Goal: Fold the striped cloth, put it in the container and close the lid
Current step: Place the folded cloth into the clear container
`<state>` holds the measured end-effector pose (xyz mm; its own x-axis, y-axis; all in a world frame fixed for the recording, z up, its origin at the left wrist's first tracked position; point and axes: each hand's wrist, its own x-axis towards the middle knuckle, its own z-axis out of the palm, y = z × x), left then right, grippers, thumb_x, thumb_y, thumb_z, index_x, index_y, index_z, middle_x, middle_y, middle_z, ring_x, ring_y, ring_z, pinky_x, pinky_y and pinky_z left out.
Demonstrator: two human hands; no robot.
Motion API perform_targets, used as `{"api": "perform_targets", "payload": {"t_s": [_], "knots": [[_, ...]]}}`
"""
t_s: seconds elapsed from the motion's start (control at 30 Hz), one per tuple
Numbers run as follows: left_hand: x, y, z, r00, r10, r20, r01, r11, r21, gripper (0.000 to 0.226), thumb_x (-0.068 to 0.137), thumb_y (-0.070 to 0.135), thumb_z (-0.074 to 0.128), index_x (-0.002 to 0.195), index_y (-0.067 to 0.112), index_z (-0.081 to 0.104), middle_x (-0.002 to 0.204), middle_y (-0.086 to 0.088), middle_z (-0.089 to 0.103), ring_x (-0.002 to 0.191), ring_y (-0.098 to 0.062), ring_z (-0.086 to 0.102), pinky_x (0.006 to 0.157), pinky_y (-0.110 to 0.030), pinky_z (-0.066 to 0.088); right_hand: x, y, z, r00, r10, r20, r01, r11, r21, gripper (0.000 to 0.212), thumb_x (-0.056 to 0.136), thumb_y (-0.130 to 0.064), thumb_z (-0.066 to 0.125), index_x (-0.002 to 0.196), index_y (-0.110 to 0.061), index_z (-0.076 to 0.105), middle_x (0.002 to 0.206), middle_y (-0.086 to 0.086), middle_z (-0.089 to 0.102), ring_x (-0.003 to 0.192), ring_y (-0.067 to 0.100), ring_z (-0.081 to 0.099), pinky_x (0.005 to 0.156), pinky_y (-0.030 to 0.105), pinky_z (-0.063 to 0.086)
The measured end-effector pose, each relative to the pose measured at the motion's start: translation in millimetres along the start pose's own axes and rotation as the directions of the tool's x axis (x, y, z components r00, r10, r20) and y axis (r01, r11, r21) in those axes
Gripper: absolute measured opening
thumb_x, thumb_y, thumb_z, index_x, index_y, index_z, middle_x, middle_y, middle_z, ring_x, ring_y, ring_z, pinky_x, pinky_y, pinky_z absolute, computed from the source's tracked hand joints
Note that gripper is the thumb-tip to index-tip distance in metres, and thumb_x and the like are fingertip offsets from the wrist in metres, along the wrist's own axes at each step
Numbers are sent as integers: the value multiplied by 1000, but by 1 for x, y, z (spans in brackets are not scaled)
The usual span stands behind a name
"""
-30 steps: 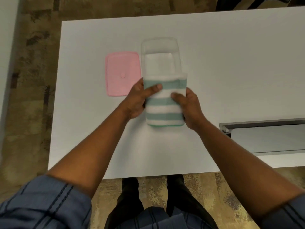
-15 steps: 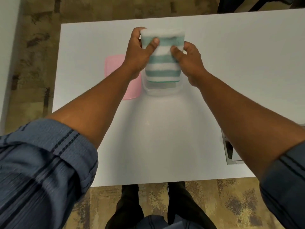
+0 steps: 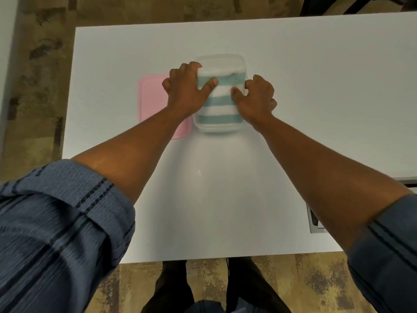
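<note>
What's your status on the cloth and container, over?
Left hand and right hand both gripping the folded striped cloth, pressing it into the clear container. Pink lid off, left of container, partly under left forearm. Nothing blocking.

Even, soft light; the sleeve (image 3: 56, 222) blurs, wide-angle edges bow.

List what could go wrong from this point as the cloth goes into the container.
1. The striped cloth bulges at its far end, near the clear container's rim, so the lid may not seat.
2. The left forearm lies over the pink lid and could nudge it.
3. Both hands, left hand and right hand, press down; letting go may let the folds spring open.
</note>
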<state>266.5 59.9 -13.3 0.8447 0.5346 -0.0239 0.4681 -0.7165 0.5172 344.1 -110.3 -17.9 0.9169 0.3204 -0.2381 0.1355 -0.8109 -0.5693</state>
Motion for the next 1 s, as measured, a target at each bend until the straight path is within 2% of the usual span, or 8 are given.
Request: {"api": "perform_targets", "payload": {"t_s": [0.07, 0.17, 0.5, 0.67, 0.73, 0.83, 0.9, 1.0], "knots": [[-2, -1, 3, 1000, -5, 1, 5, 1000, -25, 67, 92, 61, 53, 146, 23, 43, 145, -6, 48, 132, -30, 43, 106, -46, 32, -4, 2, 3, 997, -37, -63, 37, 999, 0, 44, 93, -50, 54, 127, -21, 58, 138, 0, 53, 137, 26, 40, 107, 51, 35], [-9, -5, 7, 1000, 13, 24, -11, 998, -56, 69, 97, 52, 53, 154, 21, 33, 158, -7, 32, 143, -30, 33, 112, -49, 31, -14, 3, 5, 991, -107, -84, 108, 994, 3, 57, 94, -42, 57, 144, -19, 45, 149, 1, 47, 141, 27, 36, 106, 48, 32], [-29, -10, 17, 950, 85, 299, -153, 965, 213, 46, 103, 52, 37, 141, 31, 53, 169, -2, 17, 154, -38, 8, 118, -57, 15, -24, 1, 16, 988, -149, 42, 155, 962, -226, 64, 98, -41, 48, 156, -23, 29, 169, 12, 10, 151, 35, 19, 114, 59, 27], [-28, -11, 18, 938, 98, 332, -181, 957, 227, 45, 103, 50, 38, 141, 32, 54, 170, -3, 13, 153, -40, 8, 118, -56, 18, -25, 6, 20, 972, -230, 51, 232, 898, -373, 56, 99, -42, 43, 150, -21, 39, 171, 12, 0, 156, 37, 5, 116, 60, 22], [-27, -12, 18, 936, 121, 329, -209, 947, 245, 43, 104, 47, 38, 140, 31, 55, 169, -3, 18, 152, -42, 11, 117, -56, 22, -22, 5, 21, 931, -366, 17, 329, 815, -477, 52, 97, -37, 42, 145, -16, 46, 170, 12, 8, 157, 36, 5, 118, 59, 16], [-27, -11, 18, 933, 119, 338, -223, 931, 289, 40, 103, 41, 41, 138, 30, 57, 166, -2, 27, 148, -43, 20, 112, -54, 30, -13, -6, 21, 852, -507, 132, 491, 686, -537, 47, 96, -27, 44, 138, -9, 54, 156, 15, 44, 149, 35, 31, 114, 52, 26], [-25, -10, 19, 931, 109, 347, -232, 913, 335, 41, 100, 40, 44, 137, 31, 58, 163, 0, 33, 143, -41, 29, 109, -50, 35, -6, -15, 23, 840, -470, 271, 538, 657, -529, 41, 94, -24, 45, 131, -11, 57, 138, 12, 58, 133, 34, 49, 101, 46, 40], [-22, -8, 20, 926, 66, 372, -206, 913, 352, 41, 95, 42, 48, 134, 38, 58, 161, 4, 36, 140, -37, 35, 107, -48, 35, 0, -24, 24, 860, -330, 389, 499, 702, -508, 36, 94, -22, 51, 129, -20, 61, 128, 7, 57, 122, 31, 55, 88, 43, 47]]}}
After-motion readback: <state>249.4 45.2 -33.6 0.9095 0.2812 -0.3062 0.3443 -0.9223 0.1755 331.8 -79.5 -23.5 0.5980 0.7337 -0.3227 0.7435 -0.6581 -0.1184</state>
